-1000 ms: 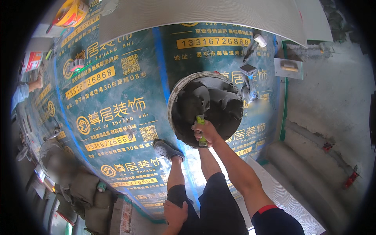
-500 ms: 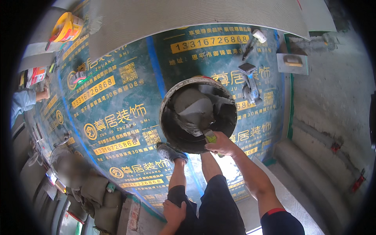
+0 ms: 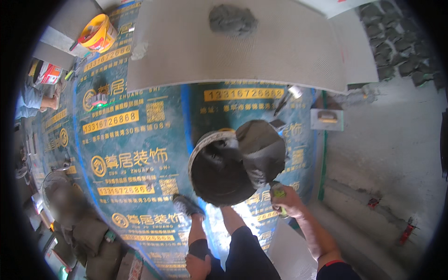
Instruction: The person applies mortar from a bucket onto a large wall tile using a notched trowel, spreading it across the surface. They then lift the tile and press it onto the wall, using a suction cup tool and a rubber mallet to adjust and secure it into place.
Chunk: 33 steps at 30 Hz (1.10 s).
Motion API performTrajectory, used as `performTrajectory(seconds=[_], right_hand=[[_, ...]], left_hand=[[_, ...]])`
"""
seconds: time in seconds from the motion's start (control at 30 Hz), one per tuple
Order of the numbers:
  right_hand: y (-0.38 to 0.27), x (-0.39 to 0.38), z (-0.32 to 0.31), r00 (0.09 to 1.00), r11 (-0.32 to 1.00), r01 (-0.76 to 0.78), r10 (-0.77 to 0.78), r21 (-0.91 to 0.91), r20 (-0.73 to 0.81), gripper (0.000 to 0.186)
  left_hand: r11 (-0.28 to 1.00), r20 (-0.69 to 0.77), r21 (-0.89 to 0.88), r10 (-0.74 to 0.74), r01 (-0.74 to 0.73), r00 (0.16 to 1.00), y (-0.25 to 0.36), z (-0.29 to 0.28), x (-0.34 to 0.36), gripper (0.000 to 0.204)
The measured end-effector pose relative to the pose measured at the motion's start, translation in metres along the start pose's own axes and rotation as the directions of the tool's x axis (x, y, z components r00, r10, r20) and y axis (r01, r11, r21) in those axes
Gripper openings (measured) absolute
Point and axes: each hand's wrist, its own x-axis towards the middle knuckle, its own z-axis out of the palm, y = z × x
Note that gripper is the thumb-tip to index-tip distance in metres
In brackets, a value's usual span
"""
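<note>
My right hand (image 3: 287, 201) grips the green handle of a trowel (image 3: 261, 149). Its blade carries a big heap of grey mortar and hangs over the right rim of a round bucket (image 3: 201, 150) with dark mortar inside. My left hand (image 3: 198, 266) rests on my left knee and holds nothing. My left shoe (image 3: 185, 205) stands just beside the bucket on a blue printed floor sheet (image 3: 126, 140). Beyond the bucket lies a large pale tile (image 3: 289, 51), face down, with a lump of grey mortar (image 3: 232, 19) on it.
A yellow pail (image 3: 96, 32) stands at the far left of the tile. A plastering float (image 3: 328, 119) lies right of the bucket by the bare grey floor (image 3: 387, 154). Another person (image 3: 31, 99) crouches at the left edge. Bags and a fan (image 3: 60, 191) sit lower left.
The trowel has come up out of the bucket loaded with mortar, and my right hand has shifted right. My head has tilted, so more of the tile shows.
</note>
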Motion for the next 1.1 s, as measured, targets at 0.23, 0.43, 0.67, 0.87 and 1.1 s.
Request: performTrajectory(seconds=[0.23,0.43,0.67,0.87,1.1], right_hand=[[-0.182,0.075,-0.076,0.439,0.437,-0.014,-0.806,-0.899,-0.398,0.04],[-0.318,0.16,-0.123,0.533,0.522,-0.071,-0.7,-0.85,-0.475,0.041],[-0.267,0.126,-0.059,0.57,0.724,0.303,-0.659,-0.619,-0.491,0.026],[-0.079,0.022,-0.008,0.8,0.528,0.035,-0.524,-0.849,-0.293,0.033],[0.054,0.102,0.069,0.881,0.427,-0.418,-0.024,-0.802,-0.472,0.041]], left_hand=[[0.983,0.067,-0.171,0.082,-0.069,0.994,0.032,-0.025,-0.021,0.081],[0.99,-0.023,-0.078,0.115,-0.117,0.993,0.015,0.052,0.004,0.09],[0.994,-0.188,-0.005,-0.112,0.113,0.976,-0.007,0.13,0.007,0.091],[0.995,0.098,-0.09,-0.039,0.048,0.994,0.035,0.004,-0.013,0.08],[0.999,0.038,-0.027,0.022,-0.021,0.999,0.004,0.0,-0.004,0.076]])
